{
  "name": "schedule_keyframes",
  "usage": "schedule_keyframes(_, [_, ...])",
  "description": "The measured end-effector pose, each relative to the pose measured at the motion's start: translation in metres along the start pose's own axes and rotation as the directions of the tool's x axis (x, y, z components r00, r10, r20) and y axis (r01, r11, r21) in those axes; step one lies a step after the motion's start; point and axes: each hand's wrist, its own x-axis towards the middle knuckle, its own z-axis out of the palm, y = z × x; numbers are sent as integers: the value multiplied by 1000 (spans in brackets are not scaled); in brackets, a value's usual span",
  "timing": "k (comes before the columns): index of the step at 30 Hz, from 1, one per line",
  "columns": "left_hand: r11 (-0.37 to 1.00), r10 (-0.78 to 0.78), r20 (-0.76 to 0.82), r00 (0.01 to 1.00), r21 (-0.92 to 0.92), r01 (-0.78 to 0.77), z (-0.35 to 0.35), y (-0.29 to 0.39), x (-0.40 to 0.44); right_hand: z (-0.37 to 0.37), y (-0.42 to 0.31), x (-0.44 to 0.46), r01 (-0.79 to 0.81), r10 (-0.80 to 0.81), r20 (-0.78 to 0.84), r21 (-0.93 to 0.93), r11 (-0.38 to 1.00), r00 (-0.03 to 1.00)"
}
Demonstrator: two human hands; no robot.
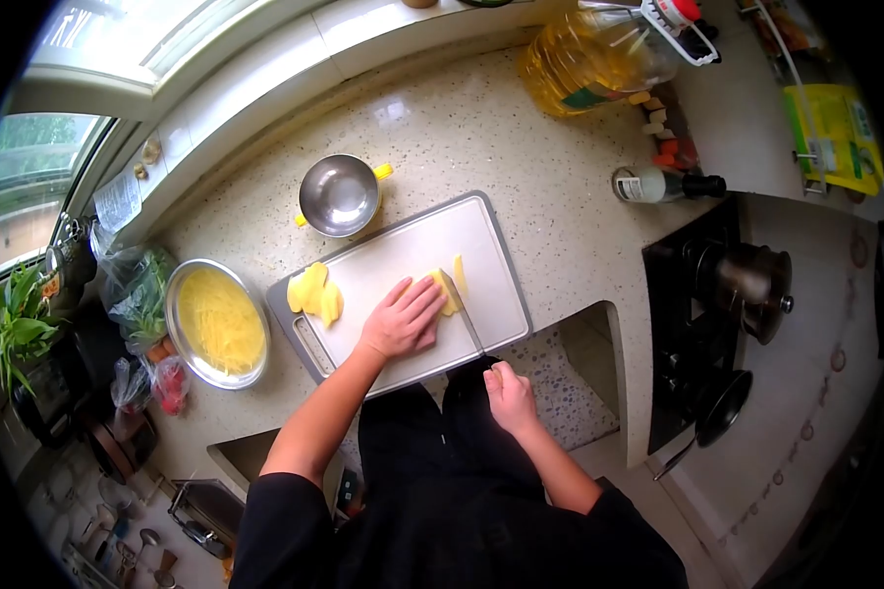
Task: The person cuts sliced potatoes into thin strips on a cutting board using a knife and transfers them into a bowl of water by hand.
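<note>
Speckled counter (462, 128) bears a grey-edged cutting board (383, 265). My right hand (511, 396) clamps the knife (469, 322) by its handle; my left hand (406, 317) lies flat, unclosed, over yellow potato slices (449, 303) on the board. Slices: probably light, firm, slippery; best pinned from above. Bottle label (632, 185): too small to read.

The person (432, 530) wears a black top (417, 545) with short sleeves (283, 520) and black trousers (401, 424).

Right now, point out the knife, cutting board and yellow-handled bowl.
Knife (464, 314), head view: middle of the blade.
Cutting board (381, 267), head view: bare white surface.
Yellow-handled bowl (339, 193), head view: inside bottom.
</note>
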Motion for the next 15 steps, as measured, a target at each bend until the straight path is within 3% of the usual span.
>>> schedule_keyframes(15, [1000,5,10,1000,-8,-4,0,-1,1,0,-2,3,-15,18,25,-126,992,1000])
